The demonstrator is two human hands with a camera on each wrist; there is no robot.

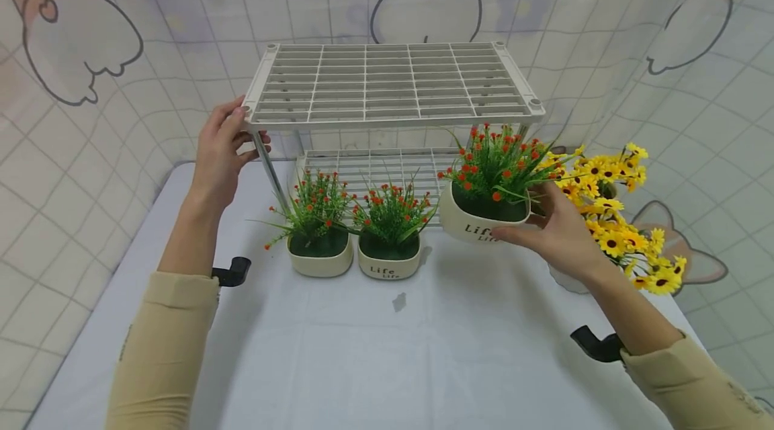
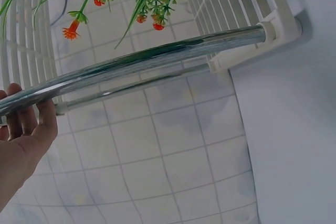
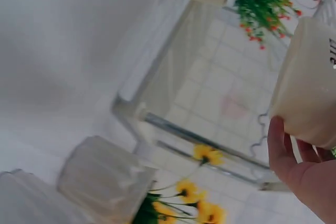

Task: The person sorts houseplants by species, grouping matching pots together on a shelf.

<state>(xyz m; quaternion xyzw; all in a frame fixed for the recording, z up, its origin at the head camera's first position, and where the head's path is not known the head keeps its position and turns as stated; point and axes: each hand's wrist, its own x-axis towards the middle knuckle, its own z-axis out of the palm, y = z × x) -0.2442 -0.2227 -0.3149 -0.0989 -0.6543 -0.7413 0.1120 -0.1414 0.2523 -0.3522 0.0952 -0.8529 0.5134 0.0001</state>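
Note:
My left hand (image 1: pixel 219 158) grips the front left corner of a white two-tier shelf rack (image 1: pixel 396 125). In the left wrist view its fingers curl round the chrome post (image 2: pixel 157 60) near the top. My right hand (image 1: pixel 565 234) holds an oval cream pot of artificial red-flowered grass (image 1: pixel 484 225), marked "Life", thumb on the front and fingers round the side. This pot is raised off the table at the right front of the rack; the right wrist view shows its smooth side (image 3: pixel 304 85). Two similar pots, a left one (image 1: pixel 320 263) and a middle one (image 1: pixel 389 267), sit low at the rack's front.
Yellow artificial flowers (image 1: pixel 611 242) in a whitish pot (image 3: pixel 100 177) stand right of the rack, close to my right forearm. A white cloth covers the table (image 1: pixel 363 356). Behind hangs a checked curtain (image 1: pixel 254 7) with cartoon animals. The rack's lower grid (image 1: pixel 375 164) lies behind the pots.

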